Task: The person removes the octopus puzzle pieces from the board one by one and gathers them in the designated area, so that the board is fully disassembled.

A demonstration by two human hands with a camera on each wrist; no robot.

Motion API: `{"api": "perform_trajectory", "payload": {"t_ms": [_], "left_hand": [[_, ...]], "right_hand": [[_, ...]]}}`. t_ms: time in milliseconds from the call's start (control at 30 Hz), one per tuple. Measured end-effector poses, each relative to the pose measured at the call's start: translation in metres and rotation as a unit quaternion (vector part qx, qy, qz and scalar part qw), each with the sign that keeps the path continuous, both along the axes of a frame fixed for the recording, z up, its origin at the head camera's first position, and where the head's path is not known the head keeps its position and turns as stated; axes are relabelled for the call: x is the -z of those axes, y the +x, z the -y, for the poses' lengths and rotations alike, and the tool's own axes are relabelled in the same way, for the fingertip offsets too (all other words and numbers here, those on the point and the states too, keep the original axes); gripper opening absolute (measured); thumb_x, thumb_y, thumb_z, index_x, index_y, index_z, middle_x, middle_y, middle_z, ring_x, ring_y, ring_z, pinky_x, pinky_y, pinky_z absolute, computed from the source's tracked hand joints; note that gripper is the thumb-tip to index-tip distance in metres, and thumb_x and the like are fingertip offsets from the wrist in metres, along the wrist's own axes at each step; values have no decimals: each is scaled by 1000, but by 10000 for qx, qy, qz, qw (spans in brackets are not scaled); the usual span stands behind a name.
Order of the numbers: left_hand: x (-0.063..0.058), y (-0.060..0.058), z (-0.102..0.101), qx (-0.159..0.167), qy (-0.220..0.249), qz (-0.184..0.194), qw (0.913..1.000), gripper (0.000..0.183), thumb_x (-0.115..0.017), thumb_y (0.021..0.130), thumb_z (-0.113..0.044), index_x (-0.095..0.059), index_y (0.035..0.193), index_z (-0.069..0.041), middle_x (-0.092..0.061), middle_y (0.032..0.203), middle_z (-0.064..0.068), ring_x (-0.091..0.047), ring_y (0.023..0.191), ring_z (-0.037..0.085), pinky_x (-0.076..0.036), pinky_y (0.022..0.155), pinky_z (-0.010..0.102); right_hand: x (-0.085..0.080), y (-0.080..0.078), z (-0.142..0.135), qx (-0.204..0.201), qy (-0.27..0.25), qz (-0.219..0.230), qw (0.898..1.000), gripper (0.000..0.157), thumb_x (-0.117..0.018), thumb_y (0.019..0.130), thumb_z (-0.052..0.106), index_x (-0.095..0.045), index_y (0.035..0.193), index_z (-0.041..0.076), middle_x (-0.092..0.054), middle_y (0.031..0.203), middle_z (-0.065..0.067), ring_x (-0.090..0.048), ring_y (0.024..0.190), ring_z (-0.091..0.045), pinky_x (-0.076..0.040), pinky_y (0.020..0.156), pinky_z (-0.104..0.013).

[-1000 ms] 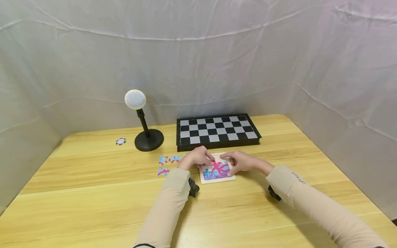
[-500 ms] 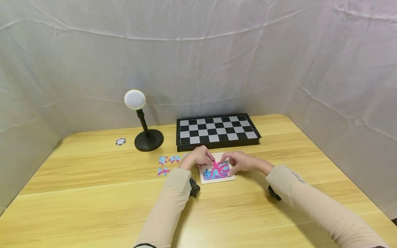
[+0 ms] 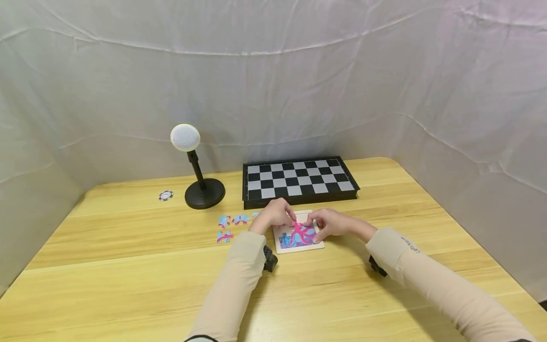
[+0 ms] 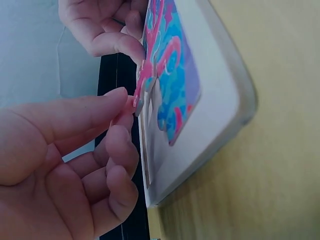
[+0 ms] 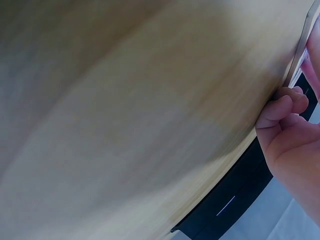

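Note:
My left hand [image 3: 277, 213] pinches a pink jigsaw piece [image 4: 143, 82] between thumb and finger, tilted over the bare part of the puzzle board [image 4: 222, 95]. In the left wrist view one edge of the piece overlaps the fitted pieces [image 4: 176, 65], which form a pink octopus on blue and purple. At the board's right side is my right hand [image 3: 335, 222], its thumb on the fitted part and its index fingertip right at the held piece. The right wrist view shows its other fingers [image 5: 287, 107] bent at the board's edge.
Loose jigsaw pieces [image 3: 224, 236] lie left of the board, some partly behind my left hand. A black-and-white chessboard [image 3: 299, 180] sits just behind. Further left stand a microphone [image 3: 186, 137] on a round black base [image 3: 205, 193] and a poker chip [image 3: 165, 195].
My right index finger has come down and inward from the board's bare back part to the held piece. My left hand has shifted slightly, still pinching it.

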State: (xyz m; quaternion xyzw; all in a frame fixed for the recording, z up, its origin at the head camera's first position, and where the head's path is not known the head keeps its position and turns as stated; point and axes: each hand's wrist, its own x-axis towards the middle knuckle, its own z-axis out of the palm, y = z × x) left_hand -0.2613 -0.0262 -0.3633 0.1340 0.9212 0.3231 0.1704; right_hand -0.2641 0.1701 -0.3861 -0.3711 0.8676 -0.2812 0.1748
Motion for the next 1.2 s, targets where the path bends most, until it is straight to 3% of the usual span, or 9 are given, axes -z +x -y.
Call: {"api": "perform_trajectory", "payload": {"t_ms": [333, 867, 1200], "left_hand": [[-3, 1, 1, 32, 295, -376, 9989, 4, -70, 73, -3, -68, 76, -4, -56, 70, 2, -44, 51, 11, -35, 45, 20], [-10, 10, 2, 96, 695, -148, 9974, 9, -69, 75, -4, -63, 69, -8, -60, 68, 1, -54, 60, 16, -42, 56, 22], [-20, 20, -1, 385, 615, -172, 9972, 9, -67, 76, -2, -62, 70, -6, -60, 66, 2, -55, 58, 16, -44, 57, 23]], "right_hand": [[0, 0, 0, 8, 9, 26, 10000, 30, -75, 70, 16, -62, 95, 6, -43, 65, 0, -38, 65, -13, -33, 61, -25], [2, -1, 0, -4, 51, -28, 10000, 29, -76, 70, 17, -62, 94, 8, -41, 62, 2, -37, 62, -11, -32, 60, -25], [-1, 0, 1, -45, 81, -80, 9999, 27, -75, 71, 17, -61, 92, 8, -42, 63, 2, -37, 62, -12, -32, 60, -25]]}}
